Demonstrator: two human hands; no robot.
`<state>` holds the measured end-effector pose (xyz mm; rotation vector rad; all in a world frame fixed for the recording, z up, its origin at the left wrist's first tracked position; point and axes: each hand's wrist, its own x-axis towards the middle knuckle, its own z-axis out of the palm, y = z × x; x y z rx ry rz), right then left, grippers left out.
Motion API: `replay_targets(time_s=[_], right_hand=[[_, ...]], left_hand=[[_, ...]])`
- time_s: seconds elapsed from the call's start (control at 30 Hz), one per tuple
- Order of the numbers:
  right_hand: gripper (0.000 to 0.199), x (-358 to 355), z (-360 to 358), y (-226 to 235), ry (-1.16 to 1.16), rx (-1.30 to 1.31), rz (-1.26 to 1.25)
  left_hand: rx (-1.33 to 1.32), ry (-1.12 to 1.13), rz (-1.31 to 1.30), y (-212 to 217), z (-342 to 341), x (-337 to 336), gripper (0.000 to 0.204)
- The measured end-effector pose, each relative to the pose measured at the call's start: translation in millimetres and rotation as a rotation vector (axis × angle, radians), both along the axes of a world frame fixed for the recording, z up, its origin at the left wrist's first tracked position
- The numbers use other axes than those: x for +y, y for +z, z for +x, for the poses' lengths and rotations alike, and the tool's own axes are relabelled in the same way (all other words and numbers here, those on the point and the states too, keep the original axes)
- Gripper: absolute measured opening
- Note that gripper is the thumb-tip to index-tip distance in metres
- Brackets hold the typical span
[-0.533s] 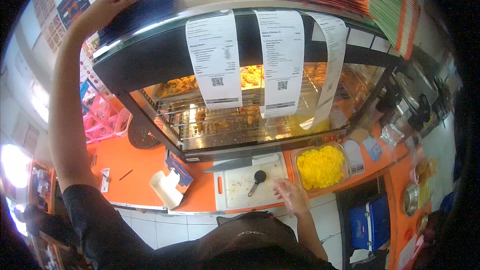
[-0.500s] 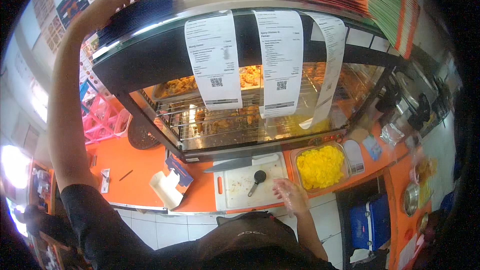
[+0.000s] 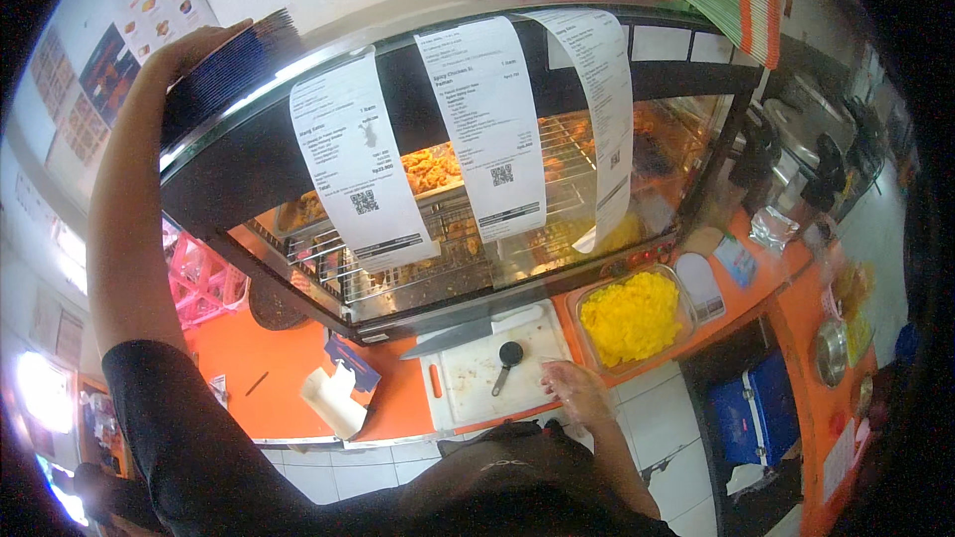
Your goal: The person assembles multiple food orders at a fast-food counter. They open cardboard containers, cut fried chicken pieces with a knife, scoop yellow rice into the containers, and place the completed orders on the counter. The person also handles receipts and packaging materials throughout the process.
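- One stack (image 3: 234, 65) of dark flat sheets sits far left, atop the warmer (image 3: 477, 189); the left hand (image 3: 194, 45) lies spread on it, palm down, not gripping.
- Probably light and bendy, apt to slide apart; pinch the stack's edges.
- Right hand (image 3: 575, 390) rests loosely open, holding nothing, on the board (image 3: 487, 370) on the near tabletop (image 3: 269, 378).

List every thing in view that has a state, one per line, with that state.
left hand: raised, resting on dark stack atop the warmer
right hand: open, on white cutting board
clear tub: uncovered, full of yellow food
order slips: hanging down the glass
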<state>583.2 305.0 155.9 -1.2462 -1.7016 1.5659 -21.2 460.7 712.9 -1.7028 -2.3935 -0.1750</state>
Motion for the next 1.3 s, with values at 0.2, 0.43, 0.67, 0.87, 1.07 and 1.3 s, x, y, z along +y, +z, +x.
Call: replay_targets(time_s=[0.2,0.43,0.67,0.87,1.07,1.3], right_hand=[[0.036,-3,5,-10,-0.010,0.026,0.003],[0.033,3,-4,-8,-0.034,0.085,-0.124],[0.035,2,-5,2,0.001,0.084,-0.045],[0.037,-3,-7,14,0.000,0.045,-0.090],[0.033,-3,-13,11,0.031,0.047,-0.120],[0.036,-6,-12,8,0.095,0.079,-0.091]], left_hand=[[0.119,-0.085,0.141,7,-26,3,0.088],[0.246,-0.074,0.505,20,-18,-3,0.082],[0.462,-0.042,0.817,35,13,-34,0.061],[0.419,-0.020,0.807,40,68,-76,0.050],[-0.010,-0.031,0.760,41,89,-101,0.070],[-0.100,-0.123,0.601,36,104,-90,0.079]])
